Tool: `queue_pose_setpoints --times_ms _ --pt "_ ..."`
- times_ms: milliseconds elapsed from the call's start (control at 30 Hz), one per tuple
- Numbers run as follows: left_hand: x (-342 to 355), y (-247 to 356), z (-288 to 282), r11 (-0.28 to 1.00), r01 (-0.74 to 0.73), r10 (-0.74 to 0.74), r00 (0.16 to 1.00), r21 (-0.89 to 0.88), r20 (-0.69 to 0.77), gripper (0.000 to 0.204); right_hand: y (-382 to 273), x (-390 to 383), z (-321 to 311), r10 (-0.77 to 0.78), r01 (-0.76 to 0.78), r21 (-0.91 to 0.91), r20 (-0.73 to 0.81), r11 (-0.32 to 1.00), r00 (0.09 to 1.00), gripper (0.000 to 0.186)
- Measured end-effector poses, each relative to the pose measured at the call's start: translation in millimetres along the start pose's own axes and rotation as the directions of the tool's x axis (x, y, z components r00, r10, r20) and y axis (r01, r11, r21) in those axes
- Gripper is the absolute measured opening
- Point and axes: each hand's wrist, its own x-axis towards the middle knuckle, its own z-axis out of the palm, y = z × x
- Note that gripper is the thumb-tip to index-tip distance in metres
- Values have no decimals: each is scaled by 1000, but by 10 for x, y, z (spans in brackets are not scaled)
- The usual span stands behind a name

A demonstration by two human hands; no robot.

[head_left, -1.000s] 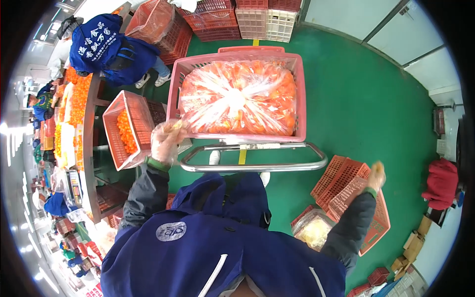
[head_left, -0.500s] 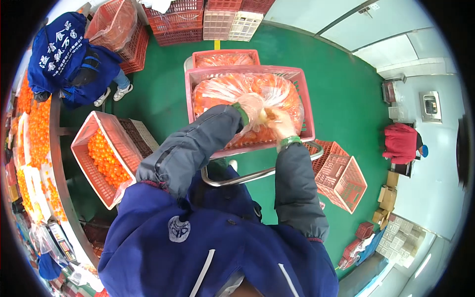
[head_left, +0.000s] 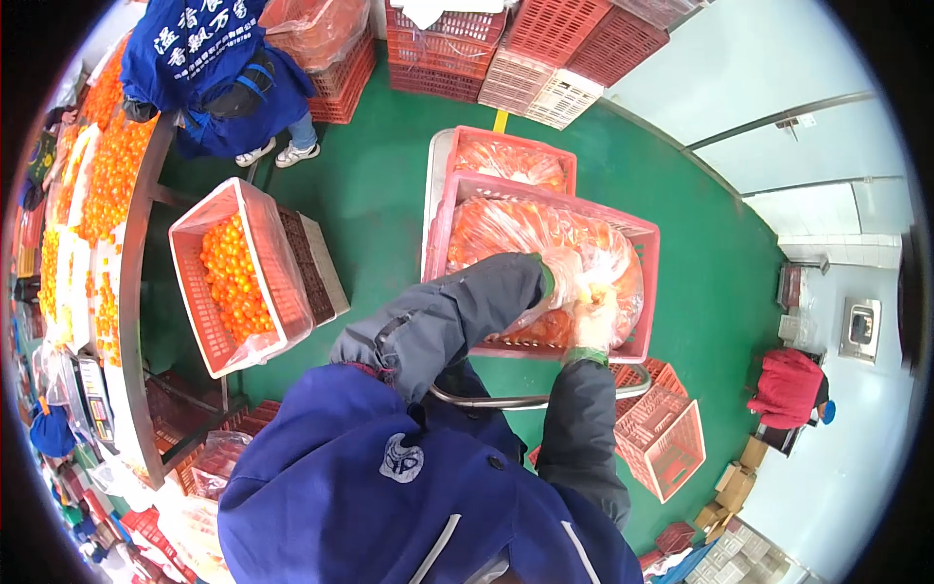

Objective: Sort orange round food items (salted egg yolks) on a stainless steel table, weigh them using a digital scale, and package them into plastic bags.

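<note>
A large clear plastic bag (head_left: 506, 229), bulging with orange contents, fills a pink crate (head_left: 652, 282) in front of me. My left hand (head_left: 560, 274), in a clear glove with a green cuff, is closed around the bag's gathered top. Close beside it, my right hand (head_left: 595, 319), gloved the same way, has its fingers closed on the twisted plastic. Whether anything small is also between those fingers cannot be made out. Both arms reach forward in dark grey sleeves. A metal trolley handle (head_left: 525, 400) curves below the crate on my side.
Behind stands another crate (head_left: 572, 167) with bagged contents. To the left are a lined crate (head_left: 199, 307) of small orange fruit, a fruit-covered table (head_left: 141, 253) and a co-worker (head_left: 209, 83). Crates (head_left: 448, 49) are stacked at the back; open crates (head_left: 666, 448) lie right.
The view has shifted, so the crates and bag appear farther right and lower. My hands stay together at the bag's gathered top, with the right fingers now slightly lower against it.
</note>
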Motion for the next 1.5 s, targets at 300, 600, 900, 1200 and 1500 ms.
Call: queue_pose_setpoints --times_ms 300,600,900,1200,1500 --pt "-256 263 -223 976 -73 81 996 -207 27 20 -129 297 -91 -215 207 -246 -5 947 977 30" --pt "-793 176 516 -454 215 91 977 -865 195 14 -1030 -478 -340 205 -264 860 191 436 960 27" --pt "-1119 369 284 42 351 -62 935 -935 348 41 -554 -240 -457 -489 466 -208 -73 860 869 34" --pt "-688 -52 -432 771 -286 68 925 -569 -373 24 -110 -39 -892 -530 571 -393 219 721 819 9" --pt "140 1119 -51 584 -524 69 793 620 606 19 88 -242 -986 -688 676 -235 44 698 725 23"
